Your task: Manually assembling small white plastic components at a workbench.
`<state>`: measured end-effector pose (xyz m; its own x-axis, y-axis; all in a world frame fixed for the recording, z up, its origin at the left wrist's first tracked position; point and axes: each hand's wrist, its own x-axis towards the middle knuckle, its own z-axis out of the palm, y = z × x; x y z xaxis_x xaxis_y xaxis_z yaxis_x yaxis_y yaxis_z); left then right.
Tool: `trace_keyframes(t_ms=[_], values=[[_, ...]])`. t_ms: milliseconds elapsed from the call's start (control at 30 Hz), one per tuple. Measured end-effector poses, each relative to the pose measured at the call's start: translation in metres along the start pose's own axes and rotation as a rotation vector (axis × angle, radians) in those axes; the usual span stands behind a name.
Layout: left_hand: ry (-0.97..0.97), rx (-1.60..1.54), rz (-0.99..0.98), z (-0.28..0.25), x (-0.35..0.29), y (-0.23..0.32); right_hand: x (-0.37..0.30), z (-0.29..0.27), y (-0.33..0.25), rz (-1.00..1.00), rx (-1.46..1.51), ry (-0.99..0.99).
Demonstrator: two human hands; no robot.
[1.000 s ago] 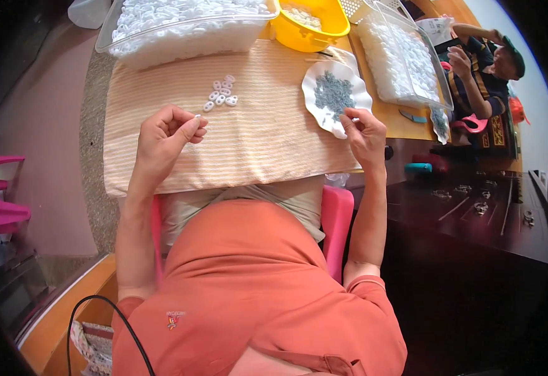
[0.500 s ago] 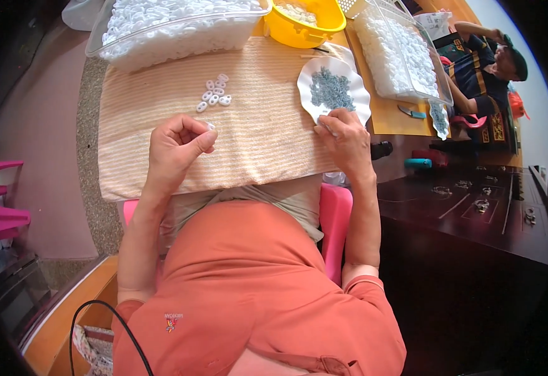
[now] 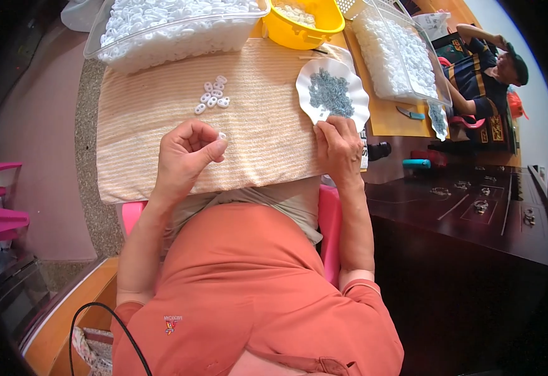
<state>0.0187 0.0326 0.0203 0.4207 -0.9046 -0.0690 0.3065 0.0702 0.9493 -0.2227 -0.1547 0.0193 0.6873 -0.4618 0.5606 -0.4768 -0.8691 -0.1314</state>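
My left hand [image 3: 186,153] has drawn back toward my lap since a moment ago, when it hung higher over the striped cloth [image 3: 161,119], and it now pinches one small white plastic ring [image 3: 222,135] between thumb and forefinger, the other fingers curled loosely in. My right hand [image 3: 339,147] has slid up from the cloth's edge to the near rim of the scalloped white dish [image 3: 355,100], its fingertips bent down at the lip of the dish; I cannot tell whether they have closed on one of the small grey metal pieces [image 3: 330,93] heaped there or are only touching the rim. So I judge one part is in hand and its mate is being fetched. The little cluster of white rings [image 3: 213,96] lies on the cloth above my left hand, apart from it and much where it lay before. Beyond the cloth, a clear tub of white rings [image 3: 173,25] stands at the far edge of the worktop, a yellow bowl [image 3: 305,25] beside it, and a second clear tub [image 3: 399,53] to the right of the dish. Another person [image 3: 480,69] sits at the far right, hands well away from mine.
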Motion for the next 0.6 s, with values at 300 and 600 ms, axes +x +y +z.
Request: trace_keyframes(t_ms=[300, 600], values=[[-0.047, -0.055, -0.039, 0.007, -0.006, -0.008, 0.001, 0.000, -0.007, 0.073, 0.129, 0.061], [-0.052, -0.223, -0.297, 0.023, -0.005, -0.005, 0.007, 0.005, -0.056, 0.365, 0.977, -0.097]])
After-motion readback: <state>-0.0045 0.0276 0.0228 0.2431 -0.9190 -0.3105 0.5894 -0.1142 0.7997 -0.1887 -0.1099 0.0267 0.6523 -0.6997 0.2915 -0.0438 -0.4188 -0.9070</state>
